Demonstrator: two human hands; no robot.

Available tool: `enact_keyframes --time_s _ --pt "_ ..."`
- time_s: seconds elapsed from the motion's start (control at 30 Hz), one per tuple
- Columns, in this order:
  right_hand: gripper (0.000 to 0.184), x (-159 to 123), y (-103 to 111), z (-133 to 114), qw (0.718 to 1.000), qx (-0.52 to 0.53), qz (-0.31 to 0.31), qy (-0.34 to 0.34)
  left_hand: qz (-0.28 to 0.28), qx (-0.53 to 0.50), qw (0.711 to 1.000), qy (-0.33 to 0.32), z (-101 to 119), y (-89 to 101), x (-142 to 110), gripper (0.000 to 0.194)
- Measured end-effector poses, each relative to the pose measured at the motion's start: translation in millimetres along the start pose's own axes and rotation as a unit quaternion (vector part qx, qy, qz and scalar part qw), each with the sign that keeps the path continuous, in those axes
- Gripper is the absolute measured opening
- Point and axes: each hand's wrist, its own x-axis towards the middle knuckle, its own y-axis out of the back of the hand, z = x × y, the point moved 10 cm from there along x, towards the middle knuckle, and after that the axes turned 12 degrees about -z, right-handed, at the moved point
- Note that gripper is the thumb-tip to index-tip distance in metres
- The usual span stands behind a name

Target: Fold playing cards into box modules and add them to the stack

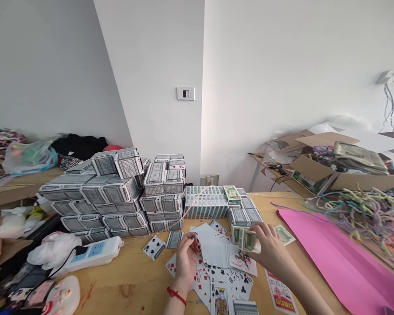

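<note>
My right hand [269,246] grips a small green-printed card pack [250,241] between thumb and fingers, just above the table. Another green pack [237,234] stands right behind it, partly covered. My left hand [188,256], with a red cord on its wrist, is curled beside the loose cards; anything inside its fingers is hidden. Between the hands lie blank white cards [213,245] in a loose pile. A joker card [242,261] and a king of spades [221,297] lie face up among several other playing cards.
Tall stacks of grey-patterned card packs [111,192] stand at the back left. A row of packs [206,202] stands behind the pile. A white power strip [95,251] lies left; a pink sheet [335,258], tangled cords [354,205] and an open cardboard box [364,180] are right.
</note>
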Motion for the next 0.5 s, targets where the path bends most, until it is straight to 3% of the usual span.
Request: enact_keyframes --time_s 0.17,0.33,0.5 --pt "0.036 22.2 -6.2 -15.8 0.999 0.016 -0.046 0.018 0.015 -0.029 0.999 0.001 -3.1 4.8 1.0 0.013" --pt "0.048 25.3 -18.3 -7.9 0.995 0.052 -0.085 -0.003 0.041 -0.063 0.997 0.005 -6.1 9.5 1.7 0.012" --pt "0.032 19.7 -23.2 7.7 0.983 0.149 -0.101 -0.021 0.054 -0.084 0.995 0.011 -7.8 10.4 1.3 0.014"
